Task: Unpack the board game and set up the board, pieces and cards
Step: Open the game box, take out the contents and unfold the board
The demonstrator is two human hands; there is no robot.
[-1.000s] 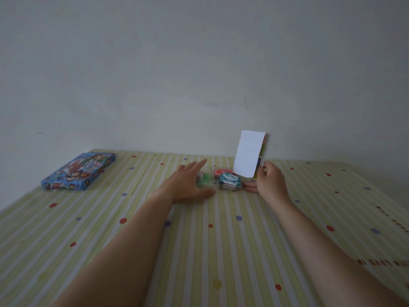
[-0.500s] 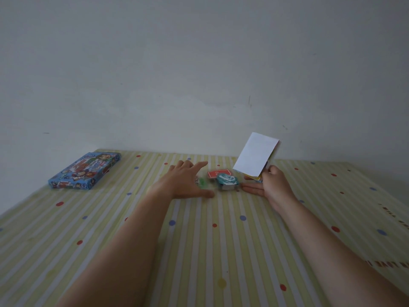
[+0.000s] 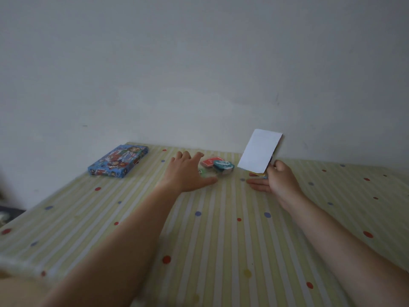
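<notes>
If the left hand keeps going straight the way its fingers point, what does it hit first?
Most likely the red card deck, lying just past the left hand's fingertips, with the teal card pack beside it. Depth is unclear; small green pieces by the fingers may come first.

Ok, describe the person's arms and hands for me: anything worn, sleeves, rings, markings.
Both forearms are bare along their whole visible length; no sleeve enters the frame. The left hand and right hand wear no gloves, and no watch, bracelet or ring shows on either wrist or on the fingers in view. No tattoos or markings are visible, though the picture is soft, so fine detail could be missed.
</notes>
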